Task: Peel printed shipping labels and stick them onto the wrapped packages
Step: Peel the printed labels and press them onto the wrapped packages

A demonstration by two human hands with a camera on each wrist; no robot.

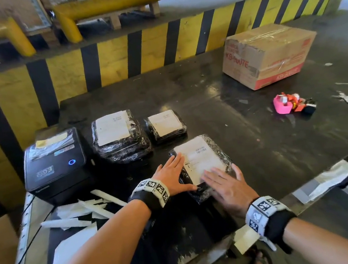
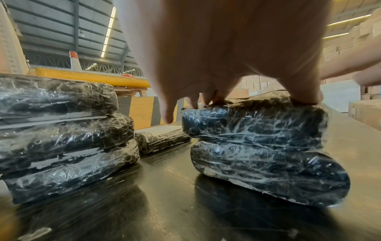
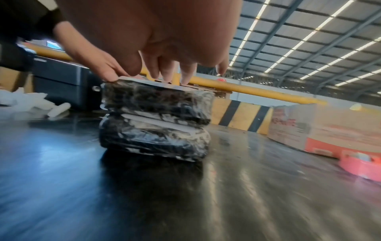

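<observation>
A black plastic-wrapped package (image 1: 217,149) lies near the table's front edge with a white shipping label (image 1: 198,155) on its top. My left hand (image 1: 173,174) lies flat on the package's left edge, fingers straight. My right hand (image 1: 224,182) presses flat on the near right part of the label. In the left wrist view, my left hand (image 2: 226,65) touches the top of the package (image 2: 257,146). From the right wrist, my right hand (image 3: 169,71) rests its fingertips on the package (image 3: 154,122). Two other wrapped packages (image 1: 120,137) (image 1: 166,124) behind it carry labels.
A black label printer (image 1: 55,162) stands at the left, with white backing strips (image 1: 81,213) in front of it. On the dark table (image 1: 255,145) are a taped cardboard box (image 1: 267,54) at the back right and a pink tape dispenser (image 1: 283,104).
</observation>
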